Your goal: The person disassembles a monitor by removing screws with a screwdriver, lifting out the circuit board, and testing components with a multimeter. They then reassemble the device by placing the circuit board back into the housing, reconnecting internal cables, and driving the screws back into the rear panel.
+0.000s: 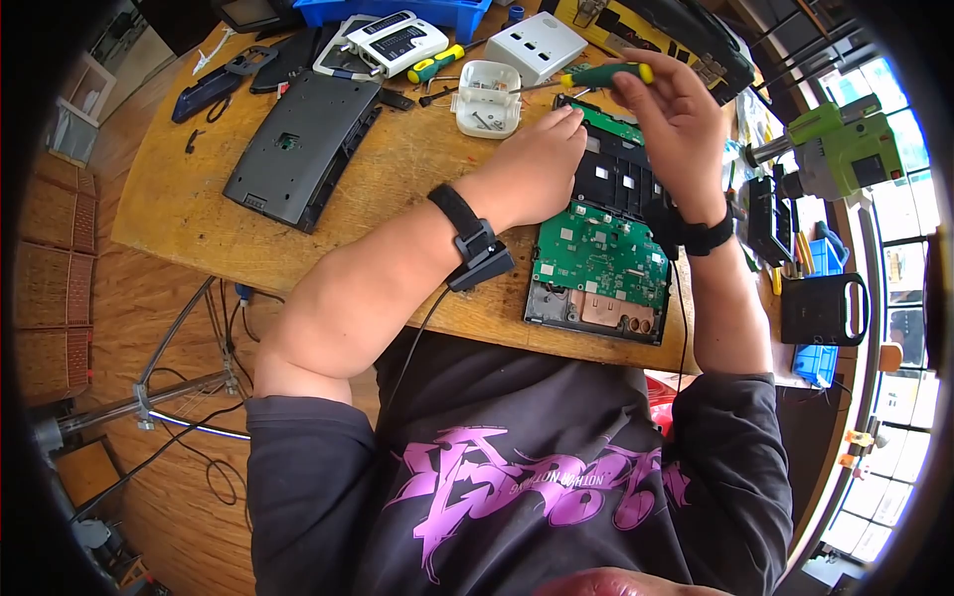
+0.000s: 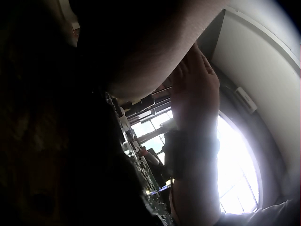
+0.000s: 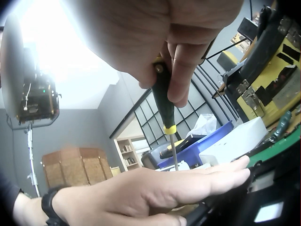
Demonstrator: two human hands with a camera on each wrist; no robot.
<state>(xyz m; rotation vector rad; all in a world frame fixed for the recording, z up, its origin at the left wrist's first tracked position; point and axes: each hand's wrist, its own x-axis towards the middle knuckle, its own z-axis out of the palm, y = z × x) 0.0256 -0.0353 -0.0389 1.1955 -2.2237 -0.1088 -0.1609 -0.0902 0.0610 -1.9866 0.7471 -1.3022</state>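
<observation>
My right hand [image 1: 684, 134] pinches a green screwdriver [image 1: 599, 76] with yellow ends by the rear of its handle, raised above the table. Its thin metal shaft reaches left toward a small clear plastic box [image 1: 487, 121] holding a few screws. In the right wrist view, the screwdriver [image 3: 163, 101] points down behind my left hand [image 3: 155, 190], whose fingers are straight. That left hand lies over the left edge of an opened laptop base [image 1: 606, 189]. A green circuit board [image 1: 601, 253] fills the base's near part. The left wrist view is mostly dark.
A dark laptop panel [image 1: 298, 149] lies at the left. Along the back are a white cable tester [image 1: 397, 45], a yellow-green screwdriver [image 1: 435, 64], a white box [image 1: 537, 47] and a blue bin [image 1: 397, 10]. A green power drill [image 1: 840, 149] stands at the right.
</observation>
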